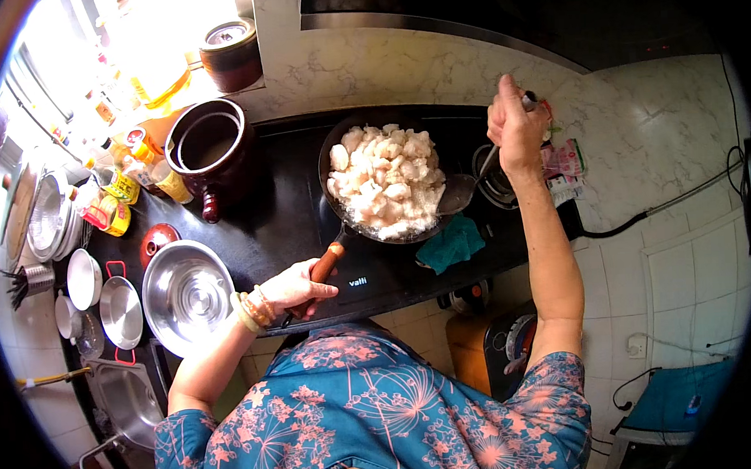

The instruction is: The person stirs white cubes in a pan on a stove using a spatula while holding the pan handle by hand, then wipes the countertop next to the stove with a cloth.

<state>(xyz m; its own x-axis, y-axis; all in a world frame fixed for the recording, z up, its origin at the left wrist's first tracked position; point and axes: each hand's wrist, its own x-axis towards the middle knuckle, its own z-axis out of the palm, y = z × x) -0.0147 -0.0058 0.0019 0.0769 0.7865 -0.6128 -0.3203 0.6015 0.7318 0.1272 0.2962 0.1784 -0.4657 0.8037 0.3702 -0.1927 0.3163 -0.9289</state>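
Note:
A dark wok (324, 193) on the stove is heaped with pale, whitish chunks of food (385, 177), perhaps fatty meat. My left hand (302, 288) grips the wok's wooden handle (327, 262) near the counter's front edge. Held up to the right, my right hand (516, 128) is shut on the handle of a metal cooking ladle or spatula (488, 160). The tool's head (457, 194) rests at the wok's right rim, touching the food's edge. A teal cloth (452, 242) lies just below the wok on that side.
Left of the wok stands a brown clay pot (211, 147). A large steel bowl (189, 293), a reddish-brown lid (158, 243) and a small pan with red handles (121, 311) sit nearer. Several bottles (119, 183) line the window side. Beyond them is a sink (128, 396). A range hood (466, 17) hangs above.

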